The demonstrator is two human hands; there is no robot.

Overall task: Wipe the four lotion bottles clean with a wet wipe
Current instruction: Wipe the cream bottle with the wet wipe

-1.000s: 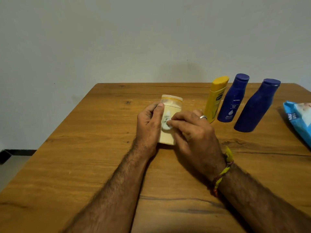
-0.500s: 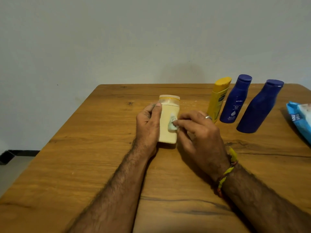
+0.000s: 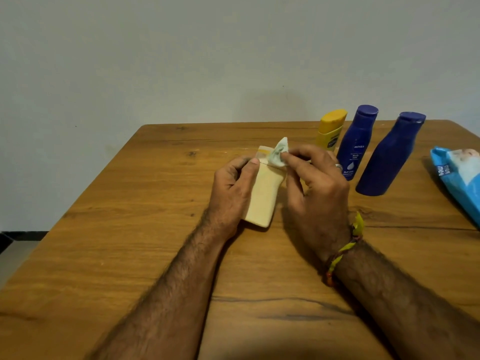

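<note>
A cream lotion bottle (image 3: 265, 196) leans away from me at the middle of the wooden table (image 3: 130, 229). My left hand (image 3: 231, 193) grips its left side. My right hand (image 3: 314, 188) pinches a crumpled, soiled wet wipe (image 3: 278, 153) against the bottle's cap end. Behind my right hand stand a yellow bottle (image 3: 330, 128), a dark blue Nivea bottle (image 3: 355, 144) and a second dark blue bottle (image 3: 389, 157), all upright.
A light blue pack of wet wipes (image 3: 459, 175) lies at the table's right edge. A plain wall rises behind the table's far edge. The floor shows at the lower left.
My right hand has slid the wipe from the middle of the cream bottle up to its cap. The bottle has tipped back in my left hand.
</note>
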